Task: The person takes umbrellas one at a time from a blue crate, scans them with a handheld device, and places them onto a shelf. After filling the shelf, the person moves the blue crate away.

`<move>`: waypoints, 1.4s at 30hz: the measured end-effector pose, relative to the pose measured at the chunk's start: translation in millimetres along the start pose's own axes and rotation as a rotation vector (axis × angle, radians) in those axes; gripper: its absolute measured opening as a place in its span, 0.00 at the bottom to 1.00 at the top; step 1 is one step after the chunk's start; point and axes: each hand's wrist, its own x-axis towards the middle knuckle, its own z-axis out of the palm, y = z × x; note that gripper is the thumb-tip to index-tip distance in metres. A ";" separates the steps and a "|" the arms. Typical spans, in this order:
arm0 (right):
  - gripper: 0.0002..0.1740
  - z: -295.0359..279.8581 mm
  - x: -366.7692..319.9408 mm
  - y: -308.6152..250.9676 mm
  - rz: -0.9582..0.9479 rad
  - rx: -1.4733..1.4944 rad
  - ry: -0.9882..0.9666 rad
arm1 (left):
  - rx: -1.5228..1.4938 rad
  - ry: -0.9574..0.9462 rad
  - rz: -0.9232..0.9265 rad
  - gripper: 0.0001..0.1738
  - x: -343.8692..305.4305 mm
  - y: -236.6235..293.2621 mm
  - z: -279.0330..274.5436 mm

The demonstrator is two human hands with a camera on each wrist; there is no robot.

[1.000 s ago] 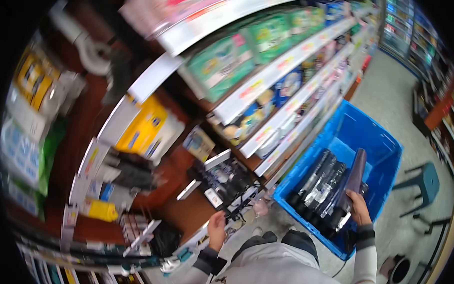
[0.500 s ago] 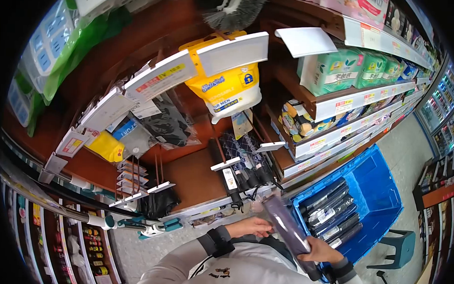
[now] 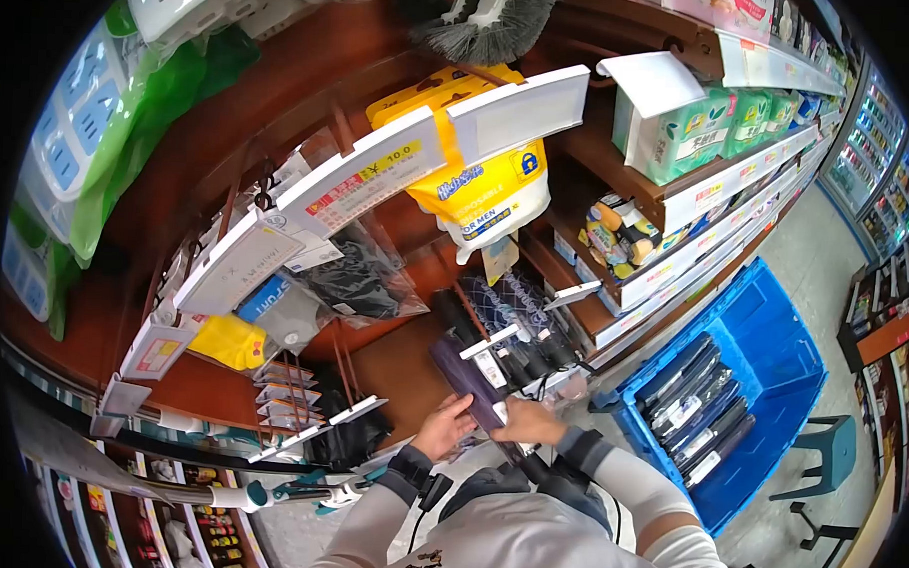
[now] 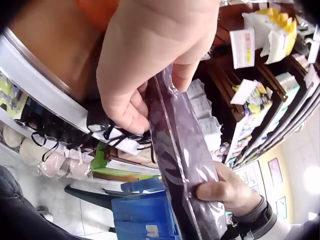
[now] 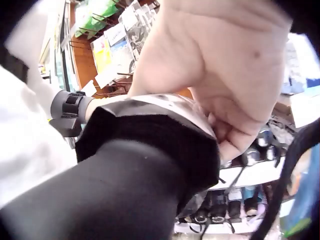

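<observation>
A dark purple folded umbrella (image 3: 461, 376) in a clear plastic sleeve slants between both hands, in front of the shelf. My right hand (image 3: 532, 427) grips it near its lower end; its black handle (image 5: 125, 175) fills the front of the right wrist view. The left hand (image 3: 442, 431) is at the umbrella's other side, and its fingers curl round the sleeve in the left wrist view. Just beyond, several black-handled umbrellas (image 3: 521, 331) hang on hooks with white price tags. More sleeved umbrellas (image 3: 695, 413) lie in a blue crate (image 3: 783, 346) at the right.
Yellow packs (image 3: 493, 190) and bagged dark goods (image 3: 359, 281) hang above and left on hooks with label strips. Green packs (image 3: 685, 142) fill the shelf at right. A teal stool (image 3: 819, 457) stands beside the crate. A black bag (image 3: 349, 436) hangs low left.
The right hand has lifted the purple umbrella out of the blue crate and carried it left to the hanging umbrellas. The left hand has come onto it. The view has turned toward the hooks.
</observation>
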 end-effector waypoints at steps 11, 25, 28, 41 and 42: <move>0.42 37.2 46.6 -28.8 0.050 0.014 0.080 | 0.049 0.185 0.002 0.13 56.4 27.5 -53.7; 0.32 75.3 -12.4 44.2 0.155 0.213 0.227 | 0.030 0.312 -0.063 0.10 123.7 49.4 -82.3; 0.33 83.9 -27.9 62.0 0.185 0.302 0.264 | 0.031 0.315 -0.050 0.10 125.8 47.0 -82.6; 0.31 92.6 -118.7 113.2 0.516 0.306 0.255 | 0.121 0.416 0.044 0.15 139.8 35.5 -93.6; 0.31 92.4 -123.1 114.7 0.538 0.336 0.277 | 0.174 0.472 0.117 0.15 144.5 33.6 -96.6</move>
